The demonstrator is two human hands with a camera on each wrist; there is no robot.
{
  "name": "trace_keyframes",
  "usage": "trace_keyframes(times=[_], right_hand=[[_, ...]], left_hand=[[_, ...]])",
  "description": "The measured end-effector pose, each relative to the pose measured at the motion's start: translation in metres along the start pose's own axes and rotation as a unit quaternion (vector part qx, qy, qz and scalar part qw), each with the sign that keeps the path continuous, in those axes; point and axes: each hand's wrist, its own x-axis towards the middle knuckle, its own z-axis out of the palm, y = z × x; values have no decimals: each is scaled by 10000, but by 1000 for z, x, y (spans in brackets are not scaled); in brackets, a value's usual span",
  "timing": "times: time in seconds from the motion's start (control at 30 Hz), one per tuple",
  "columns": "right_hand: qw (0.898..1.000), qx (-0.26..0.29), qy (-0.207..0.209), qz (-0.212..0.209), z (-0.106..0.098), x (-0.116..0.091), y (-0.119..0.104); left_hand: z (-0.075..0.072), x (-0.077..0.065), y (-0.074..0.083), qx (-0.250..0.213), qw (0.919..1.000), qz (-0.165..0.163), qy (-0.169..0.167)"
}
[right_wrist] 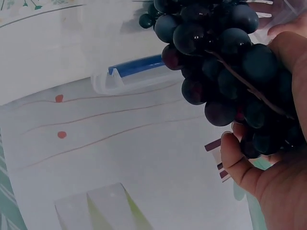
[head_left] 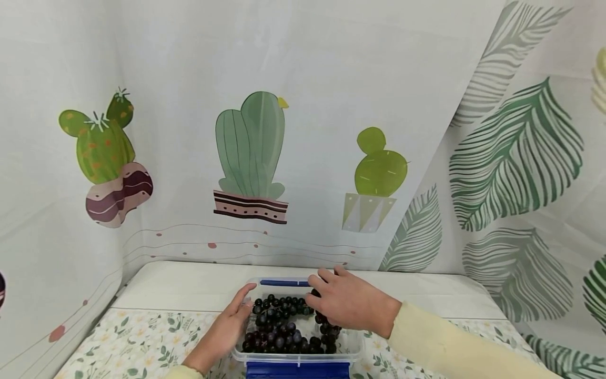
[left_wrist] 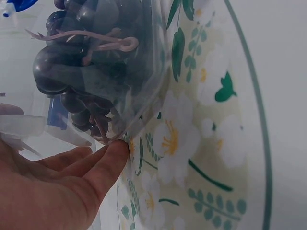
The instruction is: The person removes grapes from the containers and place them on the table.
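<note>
A clear plastic container (head_left: pixel 351 345) stands on the table with dark grapes (head_left: pixel 279 339) spread inside it. My left hand (head_left: pixel 226 325) holds the container's left side, the thumb at the rim and the fingers along the outer wall. Through that wall, grapes and pinkish stems (left_wrist: pixel 103 44) show in the left wrist view. Over the container's right part, my right hand (head_left: pixel 352 302) grips a bunch of dark grapes (right_wrist: pixel 225 72). The bunch hangs below the hand, and a brown stem runs along it. Some of the right fingers are hidden behind the grapes.
The container has a blue front latch (head_left: pixel 298 370) and a blue strip (head_left: pixel 284 283) at its back edge. Under it lies a floral tablecloth (head_left: pixel 156 337) with a white band (head_left: pixel 199 279) behind. A hanging white cloth (head_left: pixel 317 105) with printed cacti and leaves encloses the table.
</note>
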Motion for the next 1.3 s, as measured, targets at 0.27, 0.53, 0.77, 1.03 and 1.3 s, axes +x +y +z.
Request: trace_keyframes(times=[0.27,0.53,0.77,1.03,1.3], right_hand=[[10000,-39,1,-7,-9,-1,6],[10000,-10,40,64,-18,-4,17],[9996,-114,219,157,-27,-8,31],[9980,-108,578,219,-30,-11,39],[9963,-215,801,228,-32,-13,47]], left_hand=[[0,-1,2,-22,10000,-52,-5],[0,0,2,-27,10000,-39,-6],[0,0,1,-11,10000,-54,-37],[-1,0,1,0,10000,-70,-42],[0,-1,3,-69,10000,-47,-21]])
